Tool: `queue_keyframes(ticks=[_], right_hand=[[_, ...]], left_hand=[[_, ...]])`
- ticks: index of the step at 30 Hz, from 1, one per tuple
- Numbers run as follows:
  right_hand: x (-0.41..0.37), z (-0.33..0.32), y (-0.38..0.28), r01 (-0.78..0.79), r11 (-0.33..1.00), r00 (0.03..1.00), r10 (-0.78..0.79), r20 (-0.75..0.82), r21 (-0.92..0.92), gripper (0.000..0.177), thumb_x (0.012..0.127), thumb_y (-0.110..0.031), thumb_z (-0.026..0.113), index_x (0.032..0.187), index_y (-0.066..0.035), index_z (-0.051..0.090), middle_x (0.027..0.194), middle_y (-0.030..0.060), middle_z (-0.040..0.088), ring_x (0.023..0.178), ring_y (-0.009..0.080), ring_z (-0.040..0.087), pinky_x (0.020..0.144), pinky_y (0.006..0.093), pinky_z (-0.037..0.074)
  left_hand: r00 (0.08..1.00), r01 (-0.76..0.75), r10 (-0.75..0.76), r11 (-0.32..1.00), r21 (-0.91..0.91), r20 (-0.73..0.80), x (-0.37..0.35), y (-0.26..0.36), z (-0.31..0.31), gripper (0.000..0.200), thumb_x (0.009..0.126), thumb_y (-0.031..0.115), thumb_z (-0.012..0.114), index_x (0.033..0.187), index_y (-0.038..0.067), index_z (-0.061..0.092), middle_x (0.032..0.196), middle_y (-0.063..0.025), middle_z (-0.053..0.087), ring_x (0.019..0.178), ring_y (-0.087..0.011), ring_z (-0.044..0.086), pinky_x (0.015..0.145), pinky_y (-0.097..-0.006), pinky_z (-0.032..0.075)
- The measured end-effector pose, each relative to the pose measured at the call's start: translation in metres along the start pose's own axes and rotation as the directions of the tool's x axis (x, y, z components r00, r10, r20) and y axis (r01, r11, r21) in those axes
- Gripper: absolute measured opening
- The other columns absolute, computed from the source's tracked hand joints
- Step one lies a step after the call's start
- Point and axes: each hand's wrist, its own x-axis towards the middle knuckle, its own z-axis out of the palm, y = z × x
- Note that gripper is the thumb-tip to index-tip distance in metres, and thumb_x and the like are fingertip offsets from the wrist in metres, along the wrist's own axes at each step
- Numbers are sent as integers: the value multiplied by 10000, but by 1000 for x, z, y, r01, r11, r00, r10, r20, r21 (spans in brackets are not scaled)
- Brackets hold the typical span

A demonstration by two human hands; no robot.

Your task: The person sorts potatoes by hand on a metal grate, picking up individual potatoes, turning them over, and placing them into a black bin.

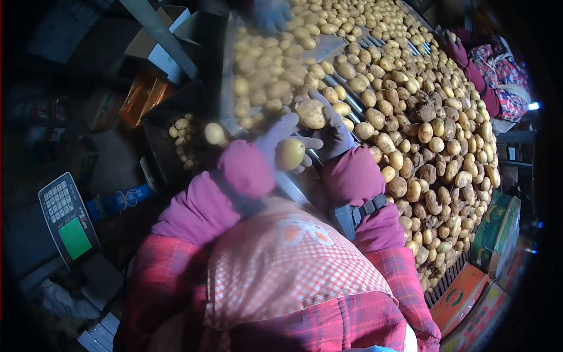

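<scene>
Both of my hands are gloved and close together over the sorting table's left part. My left hand [280, 134] is curled at a yellow potato [290, 154], which lies against its palm and fingers. Beside it on the right, my right hand [337, 132] has its thumb and fingers round a larger potato [311, 114] with brown marks. Another potato [214, 134] is to the left of my left hand, near the table's metal edge, slightly blurred. Metal rollers [346, 97] show between the potatoes just beyond my right hand.
A big heap of potatoes [410, 111] spreads to the right. A co-worker's gloved hand [272, 14] is at the top; another person [498, 76] stands at the far right. Left are a bin with potatoes [183, 138] and a scale [69, 217]. Cartons [460, 296] stand lower right.
</scene>
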Motion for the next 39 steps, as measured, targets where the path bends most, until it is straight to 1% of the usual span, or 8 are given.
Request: queue_keyframes(ticks=[5, 10, 13, 16, 23, 28, 31, 39], right_hand=[[-4, -15, -8, 68, 770, 997, -39, 59, -635, 519, 853, -256, 532, 1341, -115, 427, 1294, 117, 484, 1091, 234, 526, 923, 336, 438], [-11, 14, -6, 142, 657, 987, -40, 154, -740, 511, 807, -65, 523, 1312, -20, 458, 1300, 104, 481, 1196, 201, 449, 973, 315, 383], [-11, 17, -11, 112, 818, 994, -102, 48, -564, 502, 846, -89, 521, 1328, 5, 421, 1284, 133, 493, 1212, 223, 448, 983, 322, 373], [-15, -6, -16, 118, 784, 979, -195, -62, -610, 482, 880, -152, 510, 1316, 33, 418, 1241, 151, 531, 1121, 225, 521, 970, 337, 390], [-29, -29, -1, -59, 753, 995, -13, -104, -655, 429, 917, -279, 526, 1244, -1, 494, 1118, 133, 603, 1024, 206, 582, 932, 331, 440], [-39, -40, 5, -101, 723, 974, -69, -217, -683, 437, 905, -306, 533, 1226, -10, 510, 1069, 118, 621, 978, 207, 601, 869, 328, 474], [-44, -49, 4, -102, 714, 973, -74, -220, -693, 498, 893, -362, 549, 1245, -15, 484, 1075, 103, 609, 937, 205, 597, 834, 339, 477], [-50, -47, -1, -117, 745, 962, -79, -262, -656, 525, 880, -371, 562, 1244, -1, 480, 1053, 122, 622, 929, 210, 610, 853, 347, 479]], left_hand=[[989, -78, 90, 992, 103, -116, -1, 1, 4, 483, 965, 355, 394, 1341, 51, 374, 1034, -185, 611, 759, -204, 639, 647, -298, 535], [886, -385, 461, 796, 468, -55, -16, -18, -8, 454, 956, 323, 426, 1319, 51, 406, 961, -173, 613, 761, -196, 640, 643, -297, 534], [979, -82, 102, 989, 123, -174, -15, 9, -7, 478, 935, 340, 450, 1317, 53, 427, 1028, -169, 611, 711, -171, 615, 616, -277, 514], [969, -217, 210, 975, -39, -128, -33, 25, -2, 473, 916, 352, 462, 1286, 58, 464, 1081, -158, 610, 616, -151, 562, 574, -260, 482], [768, -512, 483, 858, 49, -421, -90, 46, -100, 511, 896, 324, 476, 1334, 73, 400, 1143, -172, 570, 650, -205, 577, 546, -306, 482], [565, -184, 79, 982, -32, -821, -136, 7, -183, 437, 863, 170, 587, 1272, 91, 453, 1113, -109, 557, 914, -250, 575, 787, -324, 523], [694, -432, -168, 680, -592, -700, -130, -22, -214, 374, 862, 276, 590, 1195, 114, 533, 983, -104, 587, 924, -277, 569, 728, -332, 534], [930, -247, 182, 953, -177, -319, -82, 69, -94, 374, 914, 334, 511, 1221, 120, 517, 908, -86, 555, 700, -148, 517, 508, -223, 388]])
